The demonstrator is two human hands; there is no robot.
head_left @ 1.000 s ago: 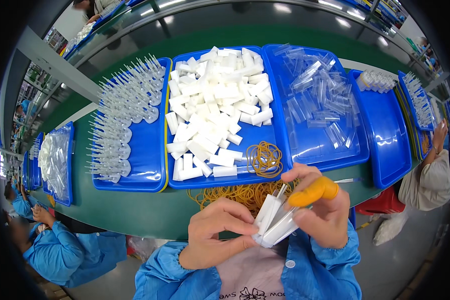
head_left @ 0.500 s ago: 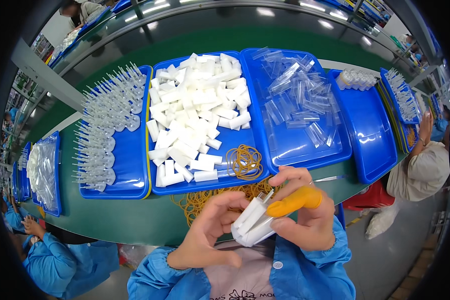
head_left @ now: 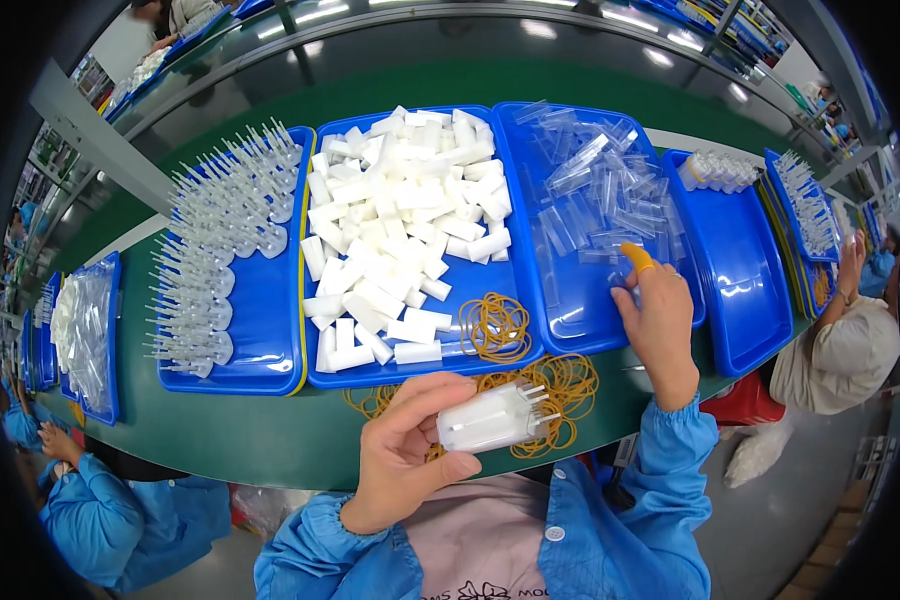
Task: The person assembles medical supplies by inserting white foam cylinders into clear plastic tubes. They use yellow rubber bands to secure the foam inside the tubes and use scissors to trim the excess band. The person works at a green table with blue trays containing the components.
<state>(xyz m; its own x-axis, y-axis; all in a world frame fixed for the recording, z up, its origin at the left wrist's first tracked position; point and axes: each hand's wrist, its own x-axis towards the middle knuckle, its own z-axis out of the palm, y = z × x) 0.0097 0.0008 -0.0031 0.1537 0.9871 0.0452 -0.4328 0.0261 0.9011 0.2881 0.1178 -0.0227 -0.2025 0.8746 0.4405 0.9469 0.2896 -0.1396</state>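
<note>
My left hand (head_left: 405,455) is closed around a pronged clear plastic part (head_left: 500,417) with white foam pieces on it. It is tilted sideways, its thin prongs pointing right. My right hand (head_left: 660,310), an orange finger cot (head_left: 637,257) on one finger, reaches over the near part of a blue tray (head_left: 570,325) of clear plastic pieces (head_left: 610,185). Its fingers are apart and nothing shows between them. The cot's tip lies beside the nearest clear pieces; whether it touches one is unclear.
A blue tray (head_left: 480,275) of white foam pieces (head_left: 400,200) also holds rubber bands (head_left: 495,328). More rubber bands (head_left: 560,390) lie on the green table (head_left: 260,435). Upright pronged parts (head_left: 195,310) fill much of the left tray (head_left: 280,350). Another tray (head_left: 745,290) holds assembled pieces (head_left: 720,170). Co-workers sit on both sides.
My right hand has let go of the foam-fitted part and moved right and away to the clear pieces. My left hand keeps the part, now turned with prongs to the right.
</note>
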